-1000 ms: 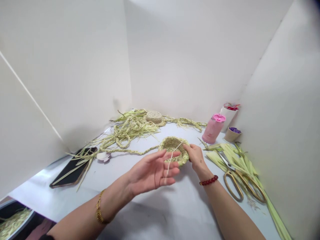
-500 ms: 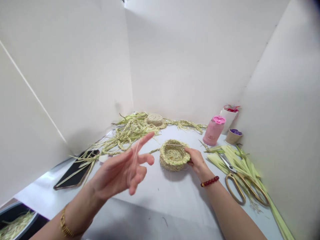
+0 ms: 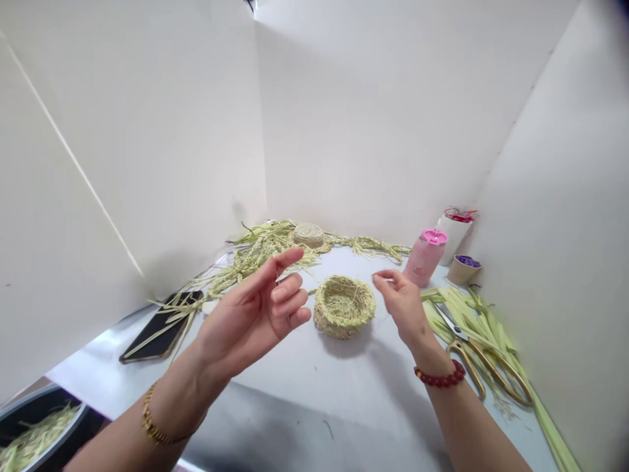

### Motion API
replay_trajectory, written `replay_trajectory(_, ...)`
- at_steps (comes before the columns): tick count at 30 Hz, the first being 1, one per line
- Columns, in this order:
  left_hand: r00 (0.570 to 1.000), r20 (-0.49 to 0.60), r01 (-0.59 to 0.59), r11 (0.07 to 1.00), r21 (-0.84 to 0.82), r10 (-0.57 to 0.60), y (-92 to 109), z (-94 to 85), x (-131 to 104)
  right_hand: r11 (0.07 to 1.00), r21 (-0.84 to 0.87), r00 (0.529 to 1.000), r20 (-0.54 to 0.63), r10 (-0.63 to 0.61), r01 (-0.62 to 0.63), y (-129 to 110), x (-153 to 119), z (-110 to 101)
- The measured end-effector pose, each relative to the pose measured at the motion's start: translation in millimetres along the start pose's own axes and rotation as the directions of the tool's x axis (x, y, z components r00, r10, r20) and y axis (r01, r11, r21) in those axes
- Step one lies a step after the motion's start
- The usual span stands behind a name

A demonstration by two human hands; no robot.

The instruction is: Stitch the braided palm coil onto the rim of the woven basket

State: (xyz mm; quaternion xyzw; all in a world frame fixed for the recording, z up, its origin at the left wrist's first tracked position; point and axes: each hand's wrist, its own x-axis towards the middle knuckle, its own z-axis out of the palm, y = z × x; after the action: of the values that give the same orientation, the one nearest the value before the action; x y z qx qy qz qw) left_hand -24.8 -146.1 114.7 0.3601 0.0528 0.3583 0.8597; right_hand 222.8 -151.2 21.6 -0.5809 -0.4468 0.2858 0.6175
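A small round woven straw basket point(image 3: 344, 314) sits on the table between my hands, its opening facing up and towards me. A thin pale thread point(image 3: 356, 293) crosses its inner wall. My left hand point(image 3: 268, 305) is raised to the left of the basket with the index finger stretched out. Its other fingers curl in, and a faint strand of thread shows by the index finger. To the right of the basket, my right hand point(image 3: 400, 301) is off the rim, thumb and index finger pinched together. What lies in that pinch is too small to make out.
Braided straw point(image 3: 255, 262) and a small straw hat point(image 3: 308, 235) lie at the back. A tablet-like black slab point(image 3: 160, 328) is on the left, above a bin point(image 3: 44, 432) of scraps. A pink bottle point(image 3: 426, 259), paper cup point(image 3: 462, 270), scissors point(image 3: 462, 334) and green husks point(image 3: 496, 328) are right.
My right hand has let go of the basket's rim and moved up and right into a pinch. The fingers of my left hand have curled in more. The basket stays in place.
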Motion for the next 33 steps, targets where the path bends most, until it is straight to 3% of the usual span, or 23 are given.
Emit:
replay_trajectory(1, 1.0, 0.0, 0.004, 1.0, -0.006, -0.004, -1, 1.0, 2, 0.999, -0.028, 0.991, 0.13, -0.042, 0.046, -6, -10, 8)
replay_trajectory(2, 1.0, 0.001, 0.01, 1.0, -0.011, -0.01, -2, 2.5, 2, 0.997, -0.045, 0.951, 0.306, -0.053, 0.07, -9, -20, 18)
replay_trajectory(4, 1.0, -0.003, 0.02, 1.0, -0.015, -0.02, -4, 5.8, 1, 0.987, -0.116, 0.822, 0.57, -0.023, 0.108, -8, -40, 38)
replay_trajectory(5, 1.0, -0.006, 0.015, 1.0, -0.015, -0.015, -4, 6.6, 0, 0.976, -0.17, 0.776, 0.631, -0.002, 0.14, -5, -47, 45)
replay_trajectory(6, 1.0, -0.011, 0.001, 1.0, -0.014, -0.001, -4, 6.4, -1, 0.959, -0.227, 0.755, 0.656, 0.02, 0.172, -1, -52, 49)
replay_trajectory(8, 0.998, -0.031, -0.046, 0.999, -0.01, 0.046, 0, 1.3, -2, 0.924, -0.32, 0.761, 0.646, 0.051, 0.21, 8, -58, 46)
replay_trajectory(13, 0.987, -0.11, -0.11, 0.992, 0.056, 0.116, 6, -38.0, 7, 0.906, -0.398, 0.806, 0.578, 0.124, 0.147, 23, -55, -1)
replay_trajectory(16, 0.967, -0.131, -0.185, 0.956, 0.23, 0.218, -5, -62.9, 20, 0.883, -0.446, 0.84, 0.528, 0.127, 0.147, 28, -57, -21)
replay_trajectory(17, 0.958, -0.11, -0.214, 0.918, 0.334, 0.264, -12, -68.0, 25, 0.878, -0.455, 0.845, 0.521, 0.123, 0.152, 28, -58, -23)
replay_trajectory(19, 0.972, -0.024, -0.175, 0.788, 0.59, 0.234, -31, -73.0, 31, 0.879, -0.449, 0.842, 0.527, 0.114, 0.162, 28, -60, -23)
replay_trajectory(20, 0.982, 0.03, -0.15, 0.663, 0.733, 0.189, -42, -73.4, 34, 0.883, -0.44, 0.838, 0.534, 0.11, 0.165, 27, -61, -22)
replay_trajectory(22, 0.98, 0.186, -0.197, 0.29, 0.936, 0.067, -65, -73.4, 38, 0.89, -0.427, 0.829, 0.548, 0.112, 0.163, 26, -63, -20)
replay_trajectory(24, 0.957, 0.285, -0.287, -0.055, 0.956, -0.046, -84, -76.0, 45, 0.89, -0.431, 0.816, 0.561, 0.137, 0.146, 27, -64, -21)
replay_trajectory(26, 0.957, 0.284, -0.29, -0.271, 0.918, -0.062, -96, -82.5, 55, 0.882, -0.456, 0.802, 0.569, 0.182, 0.123, 31, -64, -24)
replay_trajectory(28, 0.961, 0.271, -0.274, -0.321, 0.907, -0.054, -96, -90.9, 65, 0.86, -0.498, 0.806, 0.552, 0.214, 0.112, 37, -62, -31)
replay_trajectory(31, 0.963, 0.268, -0.264, -0.21, 0.941, -0.009, -76, -101.5, 75, 0.808, -0.578, 0.85, 0.478, 0.22, 0.116, 45, -56, -45)
replay_trajectory(33, 0.983, 0.182, -0.182, -0.112, 0.977, -0.004, -56, -106.1, 73, 0.782, -0.612, 0.88, 0.429, 0.204, 0.117, 44, -51, -57)
